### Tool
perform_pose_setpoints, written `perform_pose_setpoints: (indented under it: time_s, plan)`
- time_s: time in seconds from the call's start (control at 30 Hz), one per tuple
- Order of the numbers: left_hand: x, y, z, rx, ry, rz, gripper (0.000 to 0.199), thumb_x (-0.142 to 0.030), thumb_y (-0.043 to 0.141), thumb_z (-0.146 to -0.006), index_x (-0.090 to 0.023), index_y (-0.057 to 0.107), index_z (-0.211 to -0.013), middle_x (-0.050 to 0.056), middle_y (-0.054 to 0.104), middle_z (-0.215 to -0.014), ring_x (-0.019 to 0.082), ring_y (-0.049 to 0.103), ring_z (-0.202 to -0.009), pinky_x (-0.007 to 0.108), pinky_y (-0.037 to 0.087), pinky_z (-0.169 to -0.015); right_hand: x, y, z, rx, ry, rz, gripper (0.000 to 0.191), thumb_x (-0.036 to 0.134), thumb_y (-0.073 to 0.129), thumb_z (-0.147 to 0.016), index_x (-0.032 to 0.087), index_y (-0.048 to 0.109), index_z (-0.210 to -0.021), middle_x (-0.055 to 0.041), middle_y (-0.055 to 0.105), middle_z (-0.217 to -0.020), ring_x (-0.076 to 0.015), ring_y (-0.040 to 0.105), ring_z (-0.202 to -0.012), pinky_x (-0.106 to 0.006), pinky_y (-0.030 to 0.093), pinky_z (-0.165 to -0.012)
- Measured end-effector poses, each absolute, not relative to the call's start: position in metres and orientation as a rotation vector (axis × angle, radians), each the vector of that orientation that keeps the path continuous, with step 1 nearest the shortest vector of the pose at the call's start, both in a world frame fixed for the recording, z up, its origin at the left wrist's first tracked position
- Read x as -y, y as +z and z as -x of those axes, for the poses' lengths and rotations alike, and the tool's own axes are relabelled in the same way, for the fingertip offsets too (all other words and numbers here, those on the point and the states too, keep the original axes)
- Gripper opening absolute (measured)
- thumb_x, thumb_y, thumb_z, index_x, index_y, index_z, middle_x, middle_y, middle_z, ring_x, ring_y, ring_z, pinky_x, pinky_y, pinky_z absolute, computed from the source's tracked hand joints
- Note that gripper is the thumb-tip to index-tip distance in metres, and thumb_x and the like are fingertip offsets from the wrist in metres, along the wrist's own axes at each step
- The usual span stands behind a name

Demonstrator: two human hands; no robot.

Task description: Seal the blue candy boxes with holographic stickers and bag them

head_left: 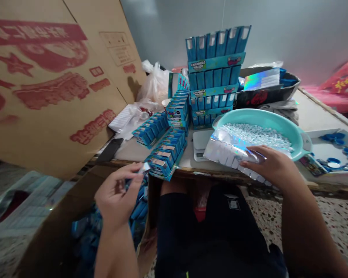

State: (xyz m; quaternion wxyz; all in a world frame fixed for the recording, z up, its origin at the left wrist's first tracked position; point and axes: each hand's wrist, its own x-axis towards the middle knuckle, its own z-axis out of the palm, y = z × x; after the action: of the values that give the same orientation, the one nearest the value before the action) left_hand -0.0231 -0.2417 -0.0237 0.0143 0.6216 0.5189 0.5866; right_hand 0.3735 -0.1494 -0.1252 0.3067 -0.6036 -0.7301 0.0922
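My left hand (116, 195) pinches a small silvery foil packet (145, 167) between thumb and fingertips. It is held at the near end of a blue display tray (159, 173) filled with a row of small blue boxes. My right hand (271, 166) grips a row of shiny silver foil packets (227, 152) with a rainbow sheen, tilted over the table's front edge. Behind that row stand a white scale (198, 141), partly covered, and a turquoise basin (300, 133) of small pale candies (258, 133).
Stacked blue caramel display boxes (213, 79) rise at the back. A large cardboard carton (60, 85) walls off the left. Below it, an open box holds many blue packs (88, 235). At right sits a white tray (316, 144) with blue pieces; a black box (256, 94) stands behind the basin.
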Motion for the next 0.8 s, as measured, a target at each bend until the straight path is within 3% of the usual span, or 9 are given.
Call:
perform_pose_setpoints:
  time_s: [0.13,0.23,0.3,0.4,0.53,0.63,0.8]
  plan:
    - [0.217,-0.004,0.017,-1.621,1.465,-1.921,0.015,-0.029,0.075,-0.083,-0.021,0.068,-0.073,0.005,0.078,-0.097,0.023,0.074,-0.098,0.038,0.06,-0.091,0.158,-0.091,-0.353,1.933,0.209,1.547,0.106,0.059,0.079,-0.081,0.02,0.026,-0.164,-0.0207,0.061,-0.14,-0.0456,0.066,-0.114,-0.057,0.057,-0.087]
    - [0.193,0.011,0.008,-1.566,1.306,-1.856,0.027,-0.037,0.077,-0.078,-0.02,0.064,-0.063,0.008,0.078,-0.089,0.024,0.074,-0.088,0.034,0.061,-0.079,0.172,-0.053,-0.306,1.94,0.228,1.272,0.1,0.052,0.071,-0.091,0.022,0.013,-0.166,-0.0199,0.044,-0.157,-0.0435,0.052,-0.136,-0.058,0.051,-0.102]
    - [0.178,0.017,0.005,-1.579,1.241,-1.821,0.029,-0.041,0.078,-0.075,-0.019,0.065,-0.062,0.008,0.077,-0.084,0.022,0.073,-0.081,0.031,0.058,-0.072,0.172,-0.04,-0.262,1.947,0.402,1.038,0.092,0.047,0.067,-0.095,0.024,0.013,-0.165,-0.0172,0.044,-0.157,-0.0366,0.048,-0.14,-0.053,0.051,-0.107]
    - [0.157,0.021,0.007,-1.625,1.125,-1.818,0.031,-0.045,0.078,-0.074,-0.018,0.067,-0.064,0.005,0.072,-0.071,0.018,0.066,-0.066,0.027,0.052,-0.062,0.149,-0.048,-0.194,1.817,0.632,0.803,0.088,0.045,0.072,-0.091,0.021,0.024,-0.161,-0.0182,0.05,-0.151,-0.0312,0.055,-0.134,-0.046,0.052,-0.106]
    - [0.131,0.019,0.017,-1.634,1.073,-1.801,0.034,-0.047,0.079,-0.072,-0.018,0.063,-0.063,0.002,0.067,-0.062,0.015,0.059,-0.058,0.024,0.045,-0.055,0.101,-0.077,-0.132,1.503,0.905,0.674,0.045,0.038,0.058,-0.096,0.017,0.055,-0.136,-0.0089,0.072,-0.099,-0.0224,0.07,-0.085,-0.036,0.059,-0.077]
    - [0.113,0.01,0.027,-1.671,1.049,-1.767,0.036,-0.049,0.08,-0.069,-0.018,0.063,-0.063,0.002,0.067,-0.062,0.015,0.059,-0.059,0.024,0.044,-0.056,0.079,-0.091,-0.117,1.33,1.009,0.634,0.031,0.036,0.05,-0.098,0.018,0.062,-0.119,-0.0012,0.064,-0.075,-0.0189,0.064,-0.064,-0.032,0.054,-0.063]
    - [0.078,-0.005,0.038,-1.732,0.954,-1.686,0.038,-0.053,0.08,-0.066,-0.017,0.065,-0.071,0.002,0.068,-0.067,0.016,0.061,-0.063,0.025,0.043,-0.058,0.06,-0.105,-0.117,1.249,0.964,0.749,0.023,0.036,0.053,-0.094,0.02,0.062,-0.108,0.0015,0.059,-0.07,-0.0173,0.059,-0.061,-0.029,0.044,-0.059]
